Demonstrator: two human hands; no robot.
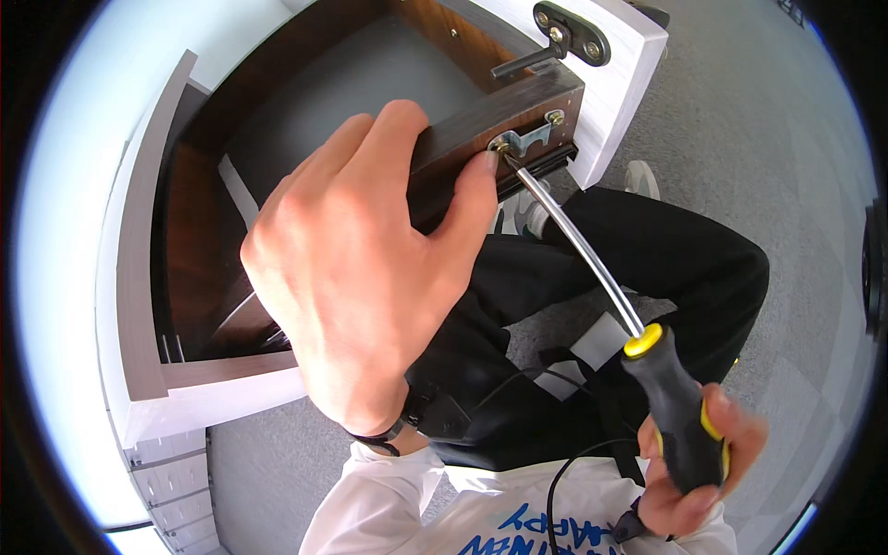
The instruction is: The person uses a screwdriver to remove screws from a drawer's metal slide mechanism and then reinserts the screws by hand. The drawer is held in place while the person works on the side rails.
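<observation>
My left hand (356, 231) is gripping the dark brown side panel (472, 116) of a drawer, fingers over its top edge. Its thumb presses beside a brass-coloured screw (502, 148) at one end of a small metal bracket (532, 141). A second screw (555, 117) sits at the bracket's other end. In my right hand (680, 504) is a screwdriver (673, 407) with a black and yellow handle. Its long steel shaft slants up to the left, and the tip meets the screw by my thumb or lies very close; contact is hard to tell.
The drawer's pale front panel (615, 111) carries a black fitting (573, 35) with a rod. Below the side panel runs a black rail (555, 166). A pale cabinet frame (139, 305) surrounds the drawer at left. My black-trousered legs (675, 250) are beneath, over grey carpet (777, 185).
</observation>
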